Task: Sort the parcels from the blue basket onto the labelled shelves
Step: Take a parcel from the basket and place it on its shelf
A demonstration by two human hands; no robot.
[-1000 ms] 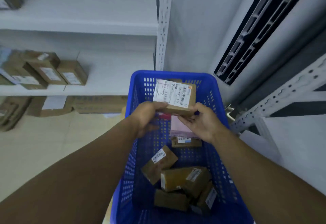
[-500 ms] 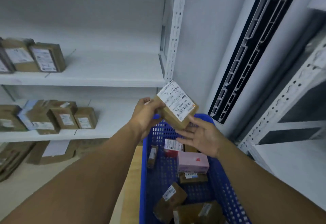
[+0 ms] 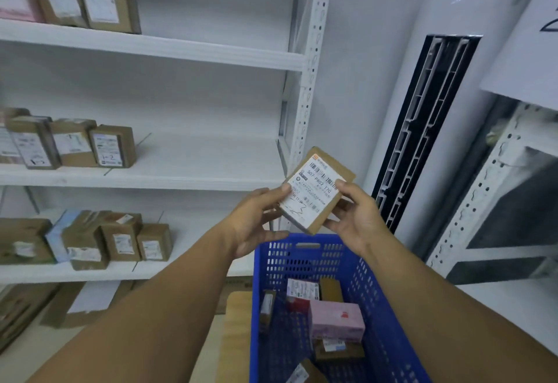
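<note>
While your left hand (image 3: 253, 220) and right hand (image 3: 354, 217) pinch the cardboard parcel (image 3: 317, 190) between their fingertips, above the blue basket (image 3: 302, 250), it seems light and stiff. Hold its bare edges, not the slick-looking label (image 3: 305, 205).

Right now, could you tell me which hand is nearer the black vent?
Right. The right hand sits just left of the vent; the left hand is farther left, beyond the parcel.
</note>
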